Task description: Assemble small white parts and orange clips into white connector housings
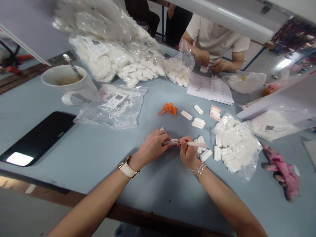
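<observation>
My left hand [154, 144] is closed on a small white plastic piece [174, 140], holding it just above the table. Pinched in my right hand [189, 154] is a slim pen-like tool with a pale pink handle [199, 144]; its thin dark tip points left and meets the white piece. Fingers partly hide the piece. Beyond my hands lie a little heap of orange frames [168, 109] and several white plastic pieces [198, 123]. Two pieces at the right carry orange rims [215, 112]. More white pieces [205, 154] lie beside my right hand.
A clear bag of white parts [232, 141] lies right, near a pink doll-like item [282, 169]. Left are a phone [37, 138], a mug with spoon [71, 82] and a plastic bag [116, 105]. Large bags [111, 59] and papers [209, 88] lie behind. A co-worker [217, 42] sits opposite.
</observation>
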A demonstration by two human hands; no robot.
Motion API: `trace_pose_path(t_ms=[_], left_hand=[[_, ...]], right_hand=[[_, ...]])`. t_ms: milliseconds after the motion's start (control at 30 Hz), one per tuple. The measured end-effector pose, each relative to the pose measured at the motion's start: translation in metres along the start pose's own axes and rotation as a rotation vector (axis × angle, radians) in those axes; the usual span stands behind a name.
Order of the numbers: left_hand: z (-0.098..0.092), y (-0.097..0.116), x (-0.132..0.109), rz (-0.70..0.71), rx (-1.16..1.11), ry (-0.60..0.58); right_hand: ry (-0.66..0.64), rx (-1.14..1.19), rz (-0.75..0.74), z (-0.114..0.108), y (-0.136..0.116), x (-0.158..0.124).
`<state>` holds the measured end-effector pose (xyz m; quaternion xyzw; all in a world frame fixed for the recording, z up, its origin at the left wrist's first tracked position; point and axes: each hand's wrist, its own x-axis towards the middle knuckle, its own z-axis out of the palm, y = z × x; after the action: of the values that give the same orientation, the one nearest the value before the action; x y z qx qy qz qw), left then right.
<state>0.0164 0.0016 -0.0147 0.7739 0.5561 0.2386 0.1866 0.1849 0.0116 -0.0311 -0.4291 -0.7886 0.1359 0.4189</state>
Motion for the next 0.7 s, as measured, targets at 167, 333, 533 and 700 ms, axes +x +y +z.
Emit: trace_pose_path(t_ms=[167, 333, 533, 700], left_hand=[[0.0005, -0.0003, -0.0004, 0.002, 0.003, 0.008], [-0.0004, 0.001, -0.0003, -0.01, 0.002, -0.009], [0.0004, 0.0003, -0.0001, -0.022, -0.013, -0.021], [-0.0003, 0.0013, 0.0, -0.01, -0.005, -0.005]], right_hand=[[0.009, -0.02, 0.035, -0.0006, -0.0005, 0.0019], [-0.038, -0.049, -0.009, -0.0015, -0.0015, 0.0045], [-0.029, 0.064, -0.015, -0.0013, 0.002, -0.0002], [-0.061, 0.067, -0.058, -0.0035, -0.0019, 0.0043]])
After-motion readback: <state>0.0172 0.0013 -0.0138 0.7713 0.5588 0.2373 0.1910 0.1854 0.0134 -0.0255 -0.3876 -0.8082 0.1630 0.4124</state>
